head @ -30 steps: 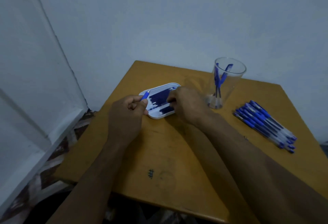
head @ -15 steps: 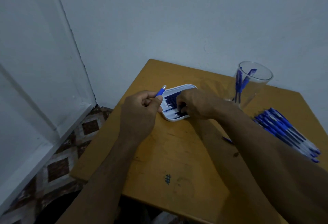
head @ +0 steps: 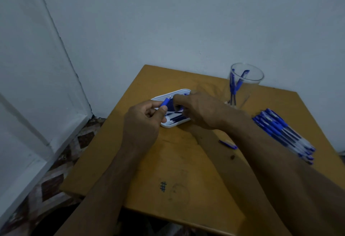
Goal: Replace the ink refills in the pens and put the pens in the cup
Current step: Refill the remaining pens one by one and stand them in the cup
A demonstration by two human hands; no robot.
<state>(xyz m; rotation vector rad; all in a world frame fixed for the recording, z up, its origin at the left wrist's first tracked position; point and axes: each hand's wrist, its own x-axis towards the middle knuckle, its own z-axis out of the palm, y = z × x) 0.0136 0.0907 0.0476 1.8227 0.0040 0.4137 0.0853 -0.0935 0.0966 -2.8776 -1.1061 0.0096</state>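
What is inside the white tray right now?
The white tray holds dark blue ink refills lying flat. The right hand reaches into it and covers much of the contents, so the count and whatever its fingers hold cannot be seen.

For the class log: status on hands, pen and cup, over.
Left hand grips blue pen. Right hand reaching into white refill tray, grasp unseen. Glass cup holds two pens. Pen pile waits; nothing blocking.

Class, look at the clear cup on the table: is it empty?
No, the cup holds a few blue pens standing inside it.
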